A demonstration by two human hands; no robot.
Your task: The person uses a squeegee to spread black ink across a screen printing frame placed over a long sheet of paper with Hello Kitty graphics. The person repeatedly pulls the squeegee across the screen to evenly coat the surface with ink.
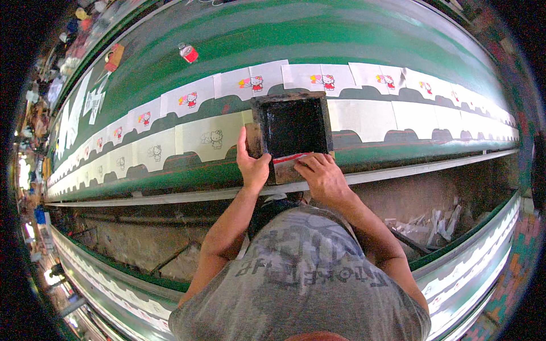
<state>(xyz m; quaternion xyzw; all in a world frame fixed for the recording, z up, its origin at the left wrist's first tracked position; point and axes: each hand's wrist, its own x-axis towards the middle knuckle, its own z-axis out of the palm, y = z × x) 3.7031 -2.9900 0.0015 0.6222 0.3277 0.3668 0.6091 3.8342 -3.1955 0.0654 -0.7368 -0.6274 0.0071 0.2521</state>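
A dark-meshed screen-printing frame [289,96] with worn wooden sides lies over the near row of pale cut panels [355,120]. My left hand [253,167] grips its near left corner, the index finger stretched along the side. At the frame's near end, my right hand [324,176] has its fingers bent over what looks like a squeegee, beside a strip of red ink [291,158]. Some near-row panels to the left bear a grey outline of a cartoon cat [213,139]. Farther off, another row of white panels [233,84] carries the cat coloured red and yellow.
The long green table [239,51] bends across the view, with a pale rail [170,198] along its near edge. A small bottle with red on it [188,53] and a red-brown box [114,57] stand toward the back. Paper scraps [441,224] lie below at the right.
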